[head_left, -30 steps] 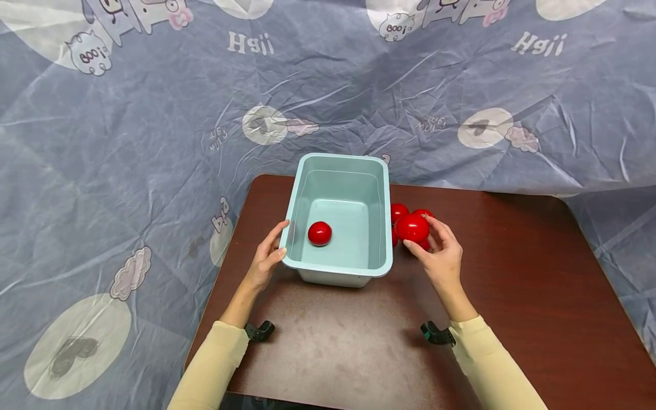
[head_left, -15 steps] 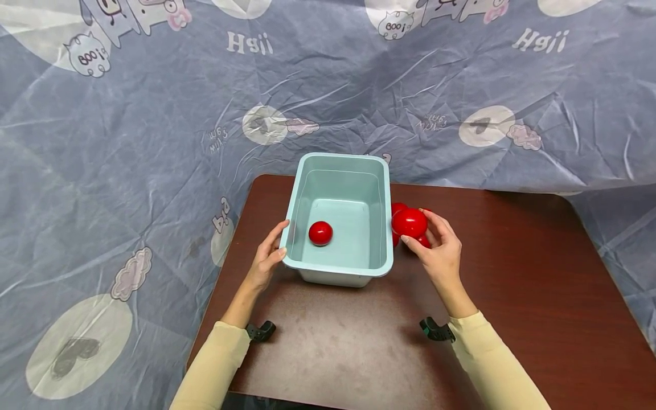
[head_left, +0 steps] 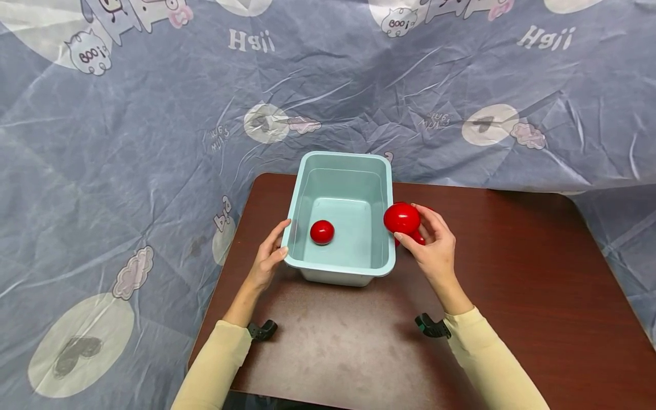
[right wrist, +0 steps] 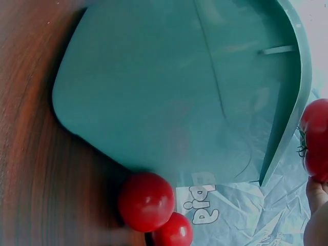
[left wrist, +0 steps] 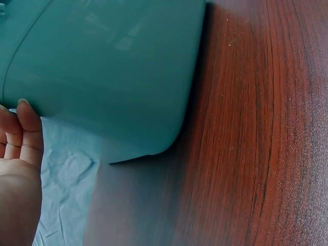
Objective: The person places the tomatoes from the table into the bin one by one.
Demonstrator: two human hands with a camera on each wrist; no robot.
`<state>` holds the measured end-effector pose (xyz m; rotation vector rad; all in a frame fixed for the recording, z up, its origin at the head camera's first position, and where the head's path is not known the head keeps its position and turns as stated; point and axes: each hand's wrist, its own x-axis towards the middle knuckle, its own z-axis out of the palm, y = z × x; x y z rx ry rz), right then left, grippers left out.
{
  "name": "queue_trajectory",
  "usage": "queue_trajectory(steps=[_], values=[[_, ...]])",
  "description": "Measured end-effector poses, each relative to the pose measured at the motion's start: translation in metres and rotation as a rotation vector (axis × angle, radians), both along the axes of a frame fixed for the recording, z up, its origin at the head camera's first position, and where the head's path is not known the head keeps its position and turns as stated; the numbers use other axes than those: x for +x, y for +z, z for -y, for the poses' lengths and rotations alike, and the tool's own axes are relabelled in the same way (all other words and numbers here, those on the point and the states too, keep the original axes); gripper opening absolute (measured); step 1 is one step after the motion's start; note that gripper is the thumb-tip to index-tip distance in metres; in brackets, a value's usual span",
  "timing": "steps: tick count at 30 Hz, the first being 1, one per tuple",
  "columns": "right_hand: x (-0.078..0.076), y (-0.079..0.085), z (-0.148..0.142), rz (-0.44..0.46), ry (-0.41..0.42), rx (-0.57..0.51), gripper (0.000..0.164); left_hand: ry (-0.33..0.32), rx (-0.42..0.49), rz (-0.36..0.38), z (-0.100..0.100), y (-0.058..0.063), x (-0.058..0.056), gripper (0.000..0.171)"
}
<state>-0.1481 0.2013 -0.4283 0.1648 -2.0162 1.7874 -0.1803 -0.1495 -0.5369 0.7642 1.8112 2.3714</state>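
Observation:
A pale green plastic bin (head_left: 338,276) stands on the table, with one red tomato (head_left: 322,232) lying inside on its floor. At the bin's left rim is my left hand (head_left: 266,259), thumb on the rim and fingers at its outer side. The left wrist view shows its fingertips (left wrist: 29,115) against the bin's wall. My right hand (head_left: 435,250) grips another tomato (head_left: 402,218) between thumb and fingers, at the height of the right rim, overlapping it in the head view. In the right wrist view, this held tomato (right wrist: 316,138) shows a green stem just outside the rim.
More tomatoes (right wrist: 146,202) lie on the brown wooden table (head_left: 512,273) against the bin's right side, partly hidden by the right hand in the head view. A grey-blue printed cloth (head_left: 169,142) hangs behind the table and along its left.
My right hand has lifted the tomato from beside the others and carried it left to the bin's right rim. The left hand keeps its place on the bin.

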Motion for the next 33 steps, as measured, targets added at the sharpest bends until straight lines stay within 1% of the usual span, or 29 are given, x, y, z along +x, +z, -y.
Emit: queue_trajectory(steps=[6, 14, 20, 27, 33], values=[[-0.001, -0.002, 0.004, -0.001, 0.04, -0.027, 0.062, -0.005, 0.004, 0.003, 0.0, 0.0, -0.001, 0.066], [-0.011, -0.019, 0.006, 0.0, 0.08, -0.044, 0.067, -0.007, 0.026, 0.003, 0.0, 0.003, 0.0, 0.066], [-0.012, -0.022, 0.013, -0.004, 0.117, -0.061, 0.065, -0.019, 0.026, 0.002, -0.001, 0.002, 0.001, 0.065], [-0.013, -0.023, 0.02, -0.015, 0.152, -0.035, 0.065, -0.014, 0.027, -0.008, -0.002, 0.002, 0.001, 0.065], [-0.014, -0.025, 0.022, 0.006, 0.206, -0.038, 0.064, -0.011, 0.024, -0.003, -0.001, 0.002, 0.001, 0.066]])
